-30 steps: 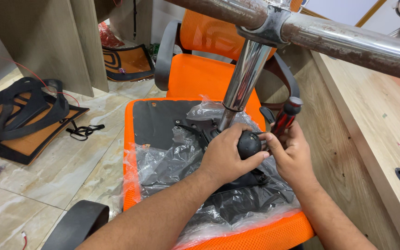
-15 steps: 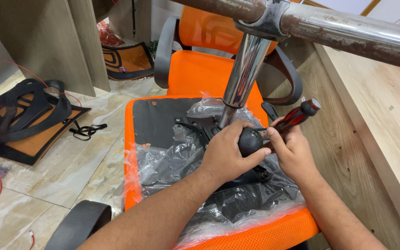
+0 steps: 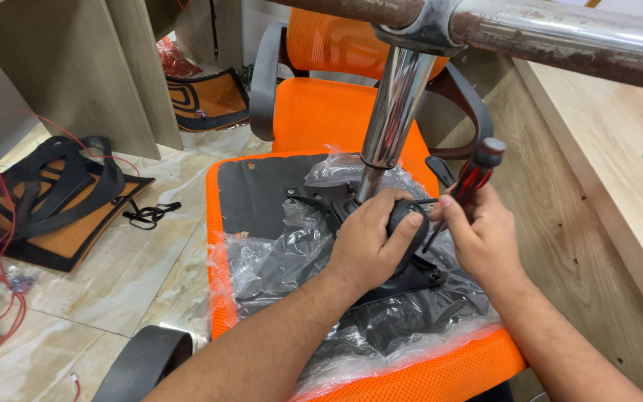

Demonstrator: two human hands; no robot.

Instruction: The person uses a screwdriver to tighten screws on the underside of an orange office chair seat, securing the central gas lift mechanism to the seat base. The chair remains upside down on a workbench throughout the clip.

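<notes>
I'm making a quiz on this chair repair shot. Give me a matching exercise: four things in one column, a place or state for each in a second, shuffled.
Things:
1. Screwdriver
2. Black knob
3. Chrome column
4. Loose backrest

Places or states:
A. lying on the tiled floor
B. standing up from the seat's underside
C. held in the right hand
D. under the left hand

Pairs: 1-C, 2-D, 3-B, 4-A
</notes>
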